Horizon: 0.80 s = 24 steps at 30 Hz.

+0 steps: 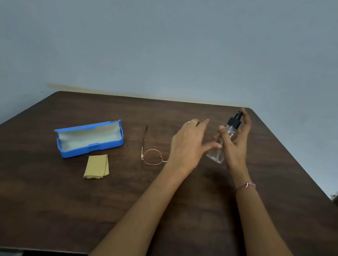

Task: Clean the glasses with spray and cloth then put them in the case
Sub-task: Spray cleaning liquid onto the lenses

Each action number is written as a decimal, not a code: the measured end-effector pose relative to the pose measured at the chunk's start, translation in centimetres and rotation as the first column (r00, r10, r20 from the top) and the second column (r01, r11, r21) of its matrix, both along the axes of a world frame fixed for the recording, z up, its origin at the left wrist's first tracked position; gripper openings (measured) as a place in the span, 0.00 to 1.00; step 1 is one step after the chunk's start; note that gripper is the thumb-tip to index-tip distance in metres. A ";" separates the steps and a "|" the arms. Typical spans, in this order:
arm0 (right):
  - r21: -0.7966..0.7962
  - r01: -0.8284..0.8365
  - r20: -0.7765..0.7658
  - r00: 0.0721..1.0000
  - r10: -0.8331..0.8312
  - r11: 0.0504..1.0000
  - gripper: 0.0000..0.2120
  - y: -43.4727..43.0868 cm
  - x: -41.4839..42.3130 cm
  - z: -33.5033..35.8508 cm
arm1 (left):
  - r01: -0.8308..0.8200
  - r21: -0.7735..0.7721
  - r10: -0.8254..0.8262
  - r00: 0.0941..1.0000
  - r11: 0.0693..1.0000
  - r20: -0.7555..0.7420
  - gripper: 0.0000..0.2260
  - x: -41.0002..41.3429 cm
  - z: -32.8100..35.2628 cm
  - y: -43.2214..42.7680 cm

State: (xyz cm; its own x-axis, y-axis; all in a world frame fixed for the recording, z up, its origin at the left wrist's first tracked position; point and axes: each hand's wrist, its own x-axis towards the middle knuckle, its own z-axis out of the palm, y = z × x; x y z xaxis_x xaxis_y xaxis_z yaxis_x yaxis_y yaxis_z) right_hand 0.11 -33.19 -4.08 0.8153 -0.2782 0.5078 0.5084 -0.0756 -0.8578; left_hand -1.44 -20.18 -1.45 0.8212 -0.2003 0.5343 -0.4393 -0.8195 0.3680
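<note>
Both forearms stretch out over the table (48, 198). Right hand (235, 148) is wrapped around the bottle (230, 131), holding it tilted, one finger up by the nozzle. Left hand (187, 145) is spread loose, thumb right by the bottle. Glasses (152, 157) lie under it; farther left are the open case (90, 139) and the cloth (97, 167).

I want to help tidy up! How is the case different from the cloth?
The case is blue, the cloth yellow. The case is bigger than the cloth. The case stands open; the cloth lies folded flat. Both rest on the table, untouched.
</note>
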 end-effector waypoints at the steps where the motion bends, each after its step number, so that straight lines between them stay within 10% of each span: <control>1: 0.017 0.026 0.009 1.000 -0.026 1.000 0.31 0.0 0.0 0.0 | -0.037 -0.033 0.038 0.999 0.999 0.009 0.33 -0.3 0.4 0.9; 5: 0.182 0.039 -0.037 0.999 -0.033 0.982 0.30 -0.4 0.1 0.3 | -0.269 -0.139 0.270 0.963 0.953 -0.012 0.23 -0.9 1.8 5.4; 10: 0.234 -0.114 -0.038 0.991 0.126 0.966 0.34 0.3 -0.1 0.4 | -0.507 0.170 0.535 0.803 0.845 -0.264 0.14 -0.7 1.0 10.1; 24: 0.335 -0.273 -0.172 0.924 0.343 0.902 0.30 0.6 -0.4 0.8 | -0.445 -0.003 0.338 0.684 0.896 -0.647 0.10 0.6 -1.3 11.3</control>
